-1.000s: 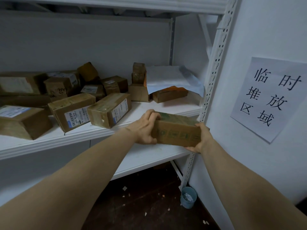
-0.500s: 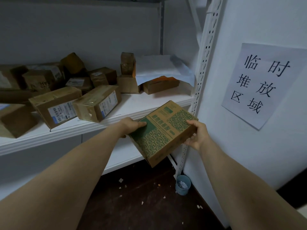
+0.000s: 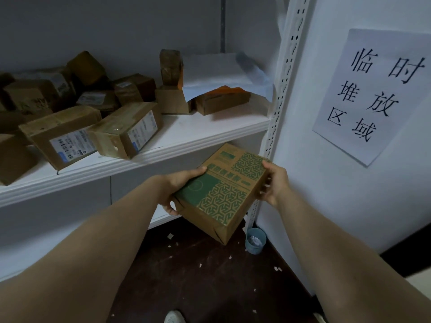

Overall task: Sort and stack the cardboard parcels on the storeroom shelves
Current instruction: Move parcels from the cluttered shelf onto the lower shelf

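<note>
A flat cardboard parcel with a green printed pattern is held tilted in front of the lower shelf, its top face turned toward me. My left hand grips its left edge, thumb on top and fingers underneath. My right hand holds its right edge near the shelf upright. On the white middle shelf lie several brown parcels in a loose heap, among them two long labelled boxes near the front edge.
A white paper sheet drapes over boxes at the shelf's back right. The perforated white upright stands against a wall with a printed paper sign. A small blue cup sits on the dark floor below. A lower shelf shows behind the parcel.
The green-patterned parcel came off the shelf edge, was tipped so its printed top faces me, and has sunk lower in front of the lower shelf. The view has dropped and shifted right.
</note>
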